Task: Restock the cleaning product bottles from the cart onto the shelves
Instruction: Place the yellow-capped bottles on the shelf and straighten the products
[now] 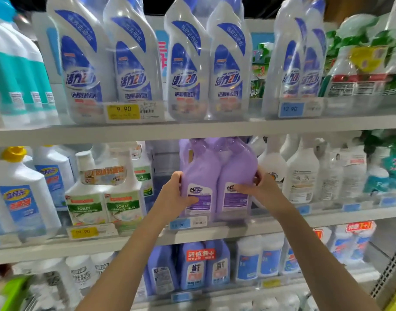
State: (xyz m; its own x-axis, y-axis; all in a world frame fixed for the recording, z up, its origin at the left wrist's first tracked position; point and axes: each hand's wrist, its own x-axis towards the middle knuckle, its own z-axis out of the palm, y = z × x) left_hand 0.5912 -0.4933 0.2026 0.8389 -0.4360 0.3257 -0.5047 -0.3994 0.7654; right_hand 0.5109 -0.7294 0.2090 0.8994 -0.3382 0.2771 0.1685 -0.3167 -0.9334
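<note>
A: Centrally, what is occupying the gap?
B: Two purple bottles (217,176) are standing upright, side by side and touching, at the front of the middle shelf (244,231), just above a blue price tag (181,224).
A: How are the hands lying?
B: The left hand (174,195) is gripping the left bottle's side, thumb on its label; the right hand (263,189) is curling round the right bottle. Toilet cleaner bottles (105,198) are standing just left, white spray bottles (301,173) just right.
</note>
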